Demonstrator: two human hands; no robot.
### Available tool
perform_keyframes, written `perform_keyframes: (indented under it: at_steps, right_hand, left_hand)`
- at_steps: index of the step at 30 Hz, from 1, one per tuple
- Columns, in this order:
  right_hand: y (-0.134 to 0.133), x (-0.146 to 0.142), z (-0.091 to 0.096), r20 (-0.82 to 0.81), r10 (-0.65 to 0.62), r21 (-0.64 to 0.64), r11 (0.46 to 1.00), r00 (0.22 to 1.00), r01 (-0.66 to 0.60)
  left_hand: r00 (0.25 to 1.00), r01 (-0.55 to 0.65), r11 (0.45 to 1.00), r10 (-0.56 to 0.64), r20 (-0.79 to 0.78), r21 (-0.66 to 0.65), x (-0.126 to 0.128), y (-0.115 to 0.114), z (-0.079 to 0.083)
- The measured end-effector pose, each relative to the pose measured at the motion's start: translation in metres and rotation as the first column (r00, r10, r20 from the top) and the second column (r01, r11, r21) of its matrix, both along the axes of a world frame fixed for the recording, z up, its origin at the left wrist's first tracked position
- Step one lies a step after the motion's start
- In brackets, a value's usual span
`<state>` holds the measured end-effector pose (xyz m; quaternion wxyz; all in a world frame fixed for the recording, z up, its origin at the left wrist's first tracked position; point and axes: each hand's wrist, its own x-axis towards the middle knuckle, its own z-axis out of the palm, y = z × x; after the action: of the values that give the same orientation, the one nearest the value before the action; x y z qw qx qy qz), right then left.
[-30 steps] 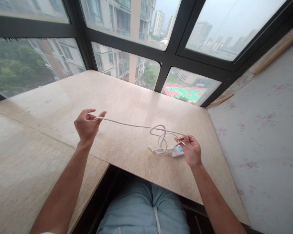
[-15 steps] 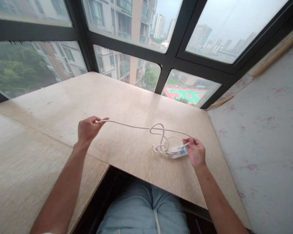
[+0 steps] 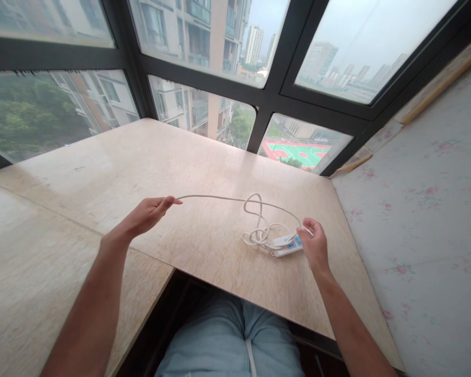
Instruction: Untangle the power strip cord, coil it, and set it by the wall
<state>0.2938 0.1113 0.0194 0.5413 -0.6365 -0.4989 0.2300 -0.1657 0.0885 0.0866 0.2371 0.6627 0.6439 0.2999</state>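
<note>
A white power strip (image 3: 286,246) with blue socket faces lies on the stone counter, its white cable (image 3: 220,197) piled in loose loops beside and over it. My left hand (image 3: 151,212) pinches the cable between thumb and fingers, left of the loops. From there one stretch runs right, nearly straight, then curves down by my right hand (image 3: 314,241). That hand is at the strip's right end, thumb and fingers apart, with the cable's bend close to the thumb tip. It covers part of the strip's right end.
The pale marble-patterned counter (image 3: 113,157) reaches back to dark-framed windows (image 3: 204,84). A floral-papered wall (image 3: 416,230) closes the right side. The counter's front edge runs just ahead of my legs (image 3: 235,335), with a dark gap below it.
My left hand has moved right and turned flatter, still pinching the cable. My right hand has parted its fingers, and the cable's bend has slipped slightly left.
</note>
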Motion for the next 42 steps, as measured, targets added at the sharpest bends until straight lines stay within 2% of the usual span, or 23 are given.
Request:
perform_keyframes:
  at_steps: [3, 5, 7, 9, 11, 14, 17, 24, 31, 36, 42]
  right_hand:
    - [-0.006, -0.021, 0.021, 0.23, 0.123, 0.113, 0.982, 0.965, -0.152]
    - [-0.009, -0.042, 0.037, 0.403, 0.242, 0.163, 0.93, 0.883, -0.329]
    - [-0.008, -0.063, 0.048, 0.506, 0.315, 0.159, 0.881, 0.803, -0.446]
    - [0.0, -0.083, 0.053, 0.574, 0.385, 0.097, 0.844, 0.723, -0.527]
    - [0.014, -0.097, 0.051, 0.629, 0.414, 0.007, 0.843, 0.658, -0.537]
    - [0.04, -0.11, 0.04, 0.716, 0.42, -0.176, 0.881, 0.558, -0.438]
    - [0.061, -0.115, 0.028, 0.769, 0.457, -0.321, 0.88, 0.446, -0.349]
    - [0.085, -0.122, 0.014, 0.815, 0.498, -0.386, 0.848, 0.296, -0.363]
    - [0.095, -0.116, 0.005, 0.8, 0.529, -0.408, 0.826, 0.284, -0.389]
    - [0.094, -0.105, 0.011, 0.828, 0.491, -0.33, 0.818, 0.271, -0.472]
    - [0.097, -0.085, 0.025, 0.794, 0.476, -0.185, 0.782, 0.378, -0.596]
  left_hand:
    - [0.998, 0.021, 1.0, -0.021, -0.055, 0.002, 0.004, 0.0, 0.002]
    - [0.996, 0.058, 0.998, -0.058, -0.062, 0.002, 0.008, 0.0, 0.003]
    - [0.993, 0.09, 0.996, -0.091, -0.073, -0.005, 0.012, 0.0, 0.002]
    - [0.99, 0.113, 0.994, -0.113, -0.086, -0.011, 0.017, -0.001, 0.001]
    - [0.988, 0.132, 0.991, -0.133, -0.084, -0.017, 0.021, -0.001, 0.0]
    - [0.985, 0.162, 0.986, -0.163, -0.057, -0.026, 0.025, 0.0, -0.002]
    - [0.979, 0.19, 0.981, -0.193, -0.07, -0.047, 0.028, 0.002, -0.005]
    - [0.954, 0.257, 0.963, -0.266, -0.137, -0.079, 0.043, 0.006, -0.014]
    - [0.933, 0.157, 0.985, -0.173, -0.314, -0.075, 0.041, 0.016, -0.035]
    - [0.902, 0.089, 0.995, -0.099, -0.421, -0.043, 0.032, 0.025, -0.054]
    - [0.835, 0.034, 0.999, -0.022, -0.549, 0.012, 0.035, 0.028, -0.066]
